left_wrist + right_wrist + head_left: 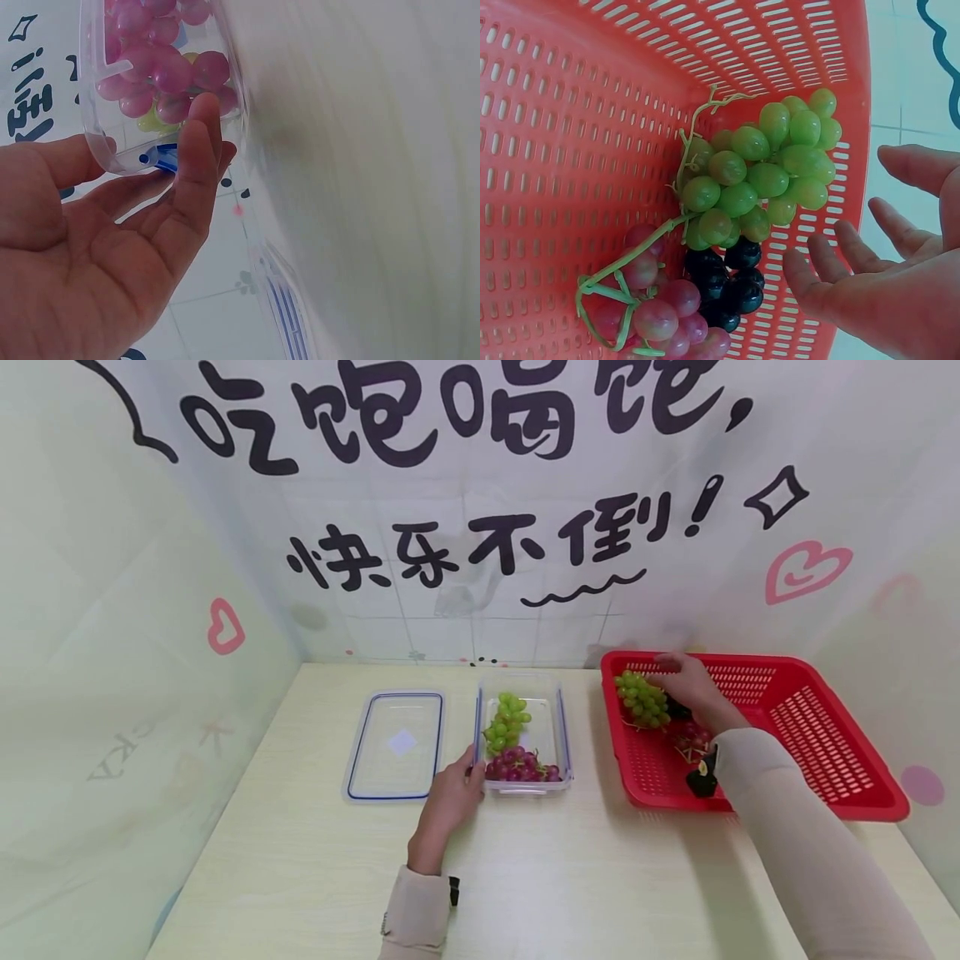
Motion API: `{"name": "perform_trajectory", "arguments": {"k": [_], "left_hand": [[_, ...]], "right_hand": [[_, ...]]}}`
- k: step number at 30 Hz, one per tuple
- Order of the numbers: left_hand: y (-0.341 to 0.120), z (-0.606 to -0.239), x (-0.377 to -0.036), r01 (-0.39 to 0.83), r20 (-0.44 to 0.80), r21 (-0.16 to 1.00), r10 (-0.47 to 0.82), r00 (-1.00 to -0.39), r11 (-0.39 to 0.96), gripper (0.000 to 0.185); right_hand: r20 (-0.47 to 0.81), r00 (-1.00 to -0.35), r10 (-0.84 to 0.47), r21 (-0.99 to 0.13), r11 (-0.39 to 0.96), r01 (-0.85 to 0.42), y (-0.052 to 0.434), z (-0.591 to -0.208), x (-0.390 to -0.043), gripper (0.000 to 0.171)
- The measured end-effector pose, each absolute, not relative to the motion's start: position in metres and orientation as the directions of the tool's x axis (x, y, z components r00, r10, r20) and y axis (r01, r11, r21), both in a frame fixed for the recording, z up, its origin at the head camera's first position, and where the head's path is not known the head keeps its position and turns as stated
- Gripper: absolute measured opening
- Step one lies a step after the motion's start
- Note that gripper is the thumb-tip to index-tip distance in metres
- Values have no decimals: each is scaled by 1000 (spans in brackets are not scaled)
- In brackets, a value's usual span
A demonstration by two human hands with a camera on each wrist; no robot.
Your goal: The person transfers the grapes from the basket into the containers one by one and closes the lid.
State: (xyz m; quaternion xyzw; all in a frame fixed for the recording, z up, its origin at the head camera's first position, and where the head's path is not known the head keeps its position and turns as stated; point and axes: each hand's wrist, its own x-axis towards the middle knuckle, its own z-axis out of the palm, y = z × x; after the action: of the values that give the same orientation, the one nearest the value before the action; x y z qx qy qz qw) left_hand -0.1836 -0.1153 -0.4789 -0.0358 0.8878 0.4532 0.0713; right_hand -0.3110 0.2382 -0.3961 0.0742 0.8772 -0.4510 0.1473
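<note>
Head view shows my left hand [453, 793] resting with straight fingers against the near-left corner of the clear plastic container [561, 727], which already holds a green grape bunch [506, 720] and a red grape bunch [520, 767]. My right hand [690, 687] is in the red basket [825, 735], fingers spread and relaxed over another green bunch [642, 698]; on the right wrist camera they hover beside it, gripping nothing.

I see two risks. If I grab by the berries rather than the stem, grapes could pull off, or the red bunch [660, 307] and black bunch [727, 281] tangled beneath it could be dragged along. The container is only steadied by light fingertip contact, so a bump from an incoming bunch could slide it toward the lid [395, 743].

Hard to judge: the sleeve covers part of the basket's contents, the left wrist view is blurred on its right half, and I cannot tell whether the stems are interlocked.
</note>
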Motion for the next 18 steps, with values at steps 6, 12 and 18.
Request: {"name": "perform_trajectory", "arguments": {"k": [6,12,18], "left_hand": [[-115,-479,-184,-109,-142,801,9,-990,589,50],[-116,-478,-182,-95,-126,803,11,-992,588,50],[-116,-478,-182,-100,-132,809,13,-991,579,50]], "right_hand": [[-341,-940,-3,-761,587,274,240,-398,-312,65],[-361,-933,-8,-751,596,286,243,-402,-313,67],[-376,-926,-25,-751,594,289,244,-404,-314,66]]}}
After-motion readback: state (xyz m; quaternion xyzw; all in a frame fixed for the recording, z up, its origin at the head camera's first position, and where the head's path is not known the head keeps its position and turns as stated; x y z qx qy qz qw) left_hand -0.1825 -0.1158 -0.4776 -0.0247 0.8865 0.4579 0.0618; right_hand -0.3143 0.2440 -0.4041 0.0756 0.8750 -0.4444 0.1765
